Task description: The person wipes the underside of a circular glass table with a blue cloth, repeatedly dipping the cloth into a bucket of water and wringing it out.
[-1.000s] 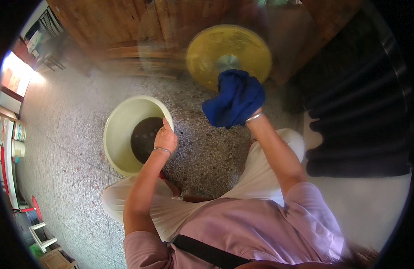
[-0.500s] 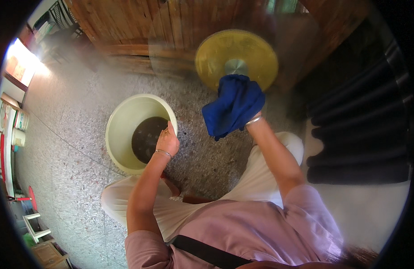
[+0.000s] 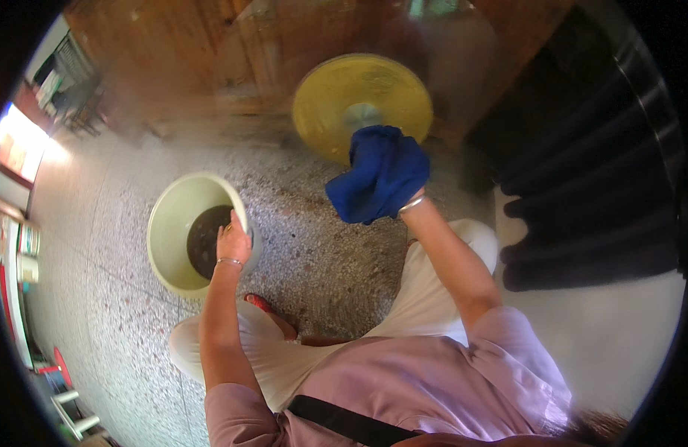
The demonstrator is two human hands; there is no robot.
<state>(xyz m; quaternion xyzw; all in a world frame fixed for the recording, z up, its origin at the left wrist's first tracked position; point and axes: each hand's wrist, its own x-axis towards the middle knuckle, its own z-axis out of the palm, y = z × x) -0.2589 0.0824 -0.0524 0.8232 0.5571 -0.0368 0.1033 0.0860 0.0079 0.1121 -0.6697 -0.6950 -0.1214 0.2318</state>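
My left hand (image 3: 233,240) is closed on the right-hand rim of a pale cream bucket (image 3: 167,246), which leans to one side. Dark, murky water (image 3: 204,242) lies in the bottom of it. A bunched blue cloth (image 3: 379,177) hangs from my right hand (image 3: 417,195), hiding most of the fingers. Just beyond the cloth is a yellow, see-through round disc (image 3: 362,82) with a silvery round centre (image 3: 363,115). The cloth overlaps the disc's near edge in the view; whether they touch I cannot tell.
Wooden furniture (image 3: 232,67) stands along the far side, blurred. A dark pleated curtain (image 3: 582,223) hangs at the right. Below me is a speckled floor (image 3: 314,253), damp-looking in places. A small white stool (image 3: 75,417) is at the lower left.
The bucket has shifted left in the view, with my left hand still on its rim. The cloth and disc also sit slightly further left as the whole view has shifted.
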